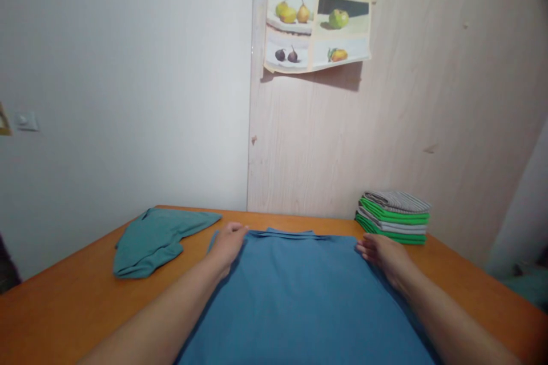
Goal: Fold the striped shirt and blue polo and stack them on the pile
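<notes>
A blue T-shirt [308, 296] lies spread in front of me, its neckline at the far edge and its near end running out of the bottom of the view. At its far left corner my left hand [230, 244] is closed on the cloth, fingertips pinched at the edge. My right hand [383, 254] grips the far right corner with curled fingers. Some of the fingertips are hidden by the hands themselves.
A crumpled teal garment [158, 239] rests on the orange table [64, 302] to the left. Folded green, grey and striped cloths [396, 219] are stacked at the back right. Behind the table is a wall with a fruit picture sheet [317, 31].
</notes>
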A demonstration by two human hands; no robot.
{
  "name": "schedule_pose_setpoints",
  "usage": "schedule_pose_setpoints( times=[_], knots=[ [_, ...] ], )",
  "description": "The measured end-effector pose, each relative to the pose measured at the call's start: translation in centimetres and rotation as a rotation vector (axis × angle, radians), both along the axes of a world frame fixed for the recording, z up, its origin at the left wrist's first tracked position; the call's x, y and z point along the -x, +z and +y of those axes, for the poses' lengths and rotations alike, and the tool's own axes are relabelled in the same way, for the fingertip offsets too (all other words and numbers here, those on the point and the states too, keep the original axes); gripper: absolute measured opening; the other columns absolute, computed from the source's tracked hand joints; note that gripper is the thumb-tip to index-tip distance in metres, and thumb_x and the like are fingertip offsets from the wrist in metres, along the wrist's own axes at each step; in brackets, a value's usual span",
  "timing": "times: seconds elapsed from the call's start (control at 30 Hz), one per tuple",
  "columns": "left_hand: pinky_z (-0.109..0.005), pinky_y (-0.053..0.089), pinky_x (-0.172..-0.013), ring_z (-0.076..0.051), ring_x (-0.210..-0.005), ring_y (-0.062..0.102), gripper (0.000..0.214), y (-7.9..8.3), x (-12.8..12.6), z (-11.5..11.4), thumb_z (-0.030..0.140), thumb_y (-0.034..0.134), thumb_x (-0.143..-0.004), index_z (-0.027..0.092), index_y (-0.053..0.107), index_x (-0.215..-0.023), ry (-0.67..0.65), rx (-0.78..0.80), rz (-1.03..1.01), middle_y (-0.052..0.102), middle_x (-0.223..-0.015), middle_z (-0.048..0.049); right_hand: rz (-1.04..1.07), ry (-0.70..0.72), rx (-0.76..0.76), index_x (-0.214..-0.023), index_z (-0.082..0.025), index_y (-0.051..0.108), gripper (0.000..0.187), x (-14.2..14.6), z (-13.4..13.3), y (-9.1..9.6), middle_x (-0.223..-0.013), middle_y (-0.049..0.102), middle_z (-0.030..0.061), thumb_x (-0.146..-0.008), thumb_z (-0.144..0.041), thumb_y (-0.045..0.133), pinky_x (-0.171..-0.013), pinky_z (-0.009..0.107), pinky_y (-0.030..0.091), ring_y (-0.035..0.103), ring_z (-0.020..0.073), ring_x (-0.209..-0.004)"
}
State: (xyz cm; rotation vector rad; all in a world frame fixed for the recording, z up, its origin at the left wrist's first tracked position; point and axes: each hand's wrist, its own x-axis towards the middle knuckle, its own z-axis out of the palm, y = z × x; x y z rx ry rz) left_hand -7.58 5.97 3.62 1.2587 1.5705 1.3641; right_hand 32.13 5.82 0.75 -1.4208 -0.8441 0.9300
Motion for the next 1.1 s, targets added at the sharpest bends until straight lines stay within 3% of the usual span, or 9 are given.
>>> schedule_pose_setpoints(
  times=[0.13, 0.23, 0.37, 0.47, 0.57, 0.67, 0.8, 0.97, 1.1],
  knots=[
    [-0.031, 0.048, -0.078, -0.023, -0.080, 0.062, 0.017, -0.9, -3.6, -0.4, 0.029, 0.062, -0.079, 0.020, 0.063, -0.064, -0.267, -0.114, 0.277, 0.066, -0.073, -0.0038, -0.276, 0.188, -0.049, -0.075, -0.018, 0.062, 0.016, 3.3, 0.2, 0.1, -0.069, 0.068, 0.0041, -0.078, -0.034, 0.063, -0.055, 0.024, 0.049, 0.063, 0.0144, -0.060],
    [-0.035, 0.046, -0.089, -0.025, -0.090, 0.062, 0.012, -1.3, -5.8, -0.6, 0.027, 0.062, -0.079, 0.021, 0.068, -0.070, -0.391, -0.199, 0.494, 0.069, -0.081, -0.0060, -0.511, 0.313, -0.063, -0.072, -0.018, 0.068, 0.015, 5.5, 0.7, 0.1, -0.059, 0.065, 0.0019, -0.073, -0.033, 0.066, -0.058, 0.027, 0.046, 0.060, 0.0171, -0.060],
    [-0.041, 0.041, -0.101, -0.030, -0.107, 0.059, 0.020, -1.5, -6.8, 0.3, 0.026, 0.053, -0.087, 0.021, 0.072, -0.090, -0.373, -0.262, 0.795, 0.069, -0.101, -0.0120, -0.760, 0.364, -0.067, -0.093, -0.019, 0.075, 0.026, 6.7, 1.9, -0.2, -0.082, 0.076, 0.0069, -0.071, -0.026, 0.064, -0.085, 0.035, 0.049, 0.067, 0.0254, -0.089],
    [-0.043, 0.038, -0.105, -0.032, -0.114, 0.057, 0.022, -1.8, -6.5, 1.3, 0.030, 0.054, -0.088, 0.021, 0.072, -0.098, -0.338, -0.238, 0.800, 0.067, -0.112, -0.0139, -0.867, 0.358, -0.072, -0.120, -0.018, 0.070, 0.048, 6.7, 3.0, -0.2, -0.119, 0.072, 0.0113, -0.073, -0.025, 0.061, -0.105, 0.038, 0.041, 0.061, 0.0274, -0.117],
    [-0.046, 0.035, -0.108, -0.034, -0.120, 0.054, 0.028, -2.3, -6.3, 2.0, 0.036, 0.054, -0.091, 0.020, 0.068, -0.109, -0.280, -0.227, 0.800, 0.064, -0.120, -0.0161, -0.928, 0.320, -0.078, -0.138, -0.013, 0.056, 0.060, 6.9, 3.5, -0.1, -0.132, 0.065, 0.0144, -0.080, -0.029, 0.057, -0.108, 0.039, 0.039, 0.058, 0.0266, -0.122],
    [-0.045, 0.036, -0.107, -0.033, -0.118, 0.055, 0.030, -2.6, -6.6, 2.0, 0.036, 0.050, -0.094, 0.019, 0.066, -0.112, -0.257, -0.256, 0.815, 0.065, -0.117, -0.0162, -0.985, 0.295, -0.099, -0.133, -0.013, 0.061, 0.051, 7.7, 3.2, 0.3, -0.130, 0.066, 0.0163, -0.087, -0.032, 0.050, -0.106, 0.041, 0.041, 0.060, 0.0284, -0.120],
    [-0.044, 0.037, -0.107, -0.030, -0.115, 0.058, 0.038, -2.7, -7.5, 1.7, 0.038, 0.037, -0.100, 0.018, 0.067, -0.112, -0.380, -0.302, 0.907, 0.066, -0.117, -0.0158, -1.055, 0.326, -0.130, -0.119, -0.017, 0.070, 0.044, 9.8, 2.4, 1.0, -0.122, 0.071, 0.0143, -0.095, -0.039, 0.040, -0.105, 0.042, 0.041, 0.061, 0.0292, -0.117],
    [-0.052, 0.016, -0.120, -0.032, -0.146, 0.031, 0.055, -3.9, -8.2, 1.9, 0.049, 0.032, -0.100, 0.019, 0.052, -0.141, -0.455, -0.242, 1.010, 0.045, -0.152, -0.0152, -1.189, 0.454, -0.113, -0.146, -0.009, 0.048, 0.062, 12.7, 2.1, -0.2, -0.154, 0.044, 0.0151, -0.098, -0.047, 0.036, -0.118, 0.038, 0.025, 0.037, 0.0276, -0.144],
    [-0.057, 0.009, -0.120, -0.033, -0.151, 0.019, 0.071, -4.8, -7.8, 1.8, 0.063, 0.029, -0.097, 0.019, 0.041, -0.151, -0.530, -0.139, 1.035, 0.029, -0.161, -0.0158, -1.319, 0.556, 0.007, -0.154, -0.002, 0.030, 0.075, 13.4, 1.9, -2.0, -0.163, 0.020, 0.0191, -0.099, -0.054, 0.028, -0.121, 0.045, 0.014, 0.014, 0.0305, -0.152]
  ],
)
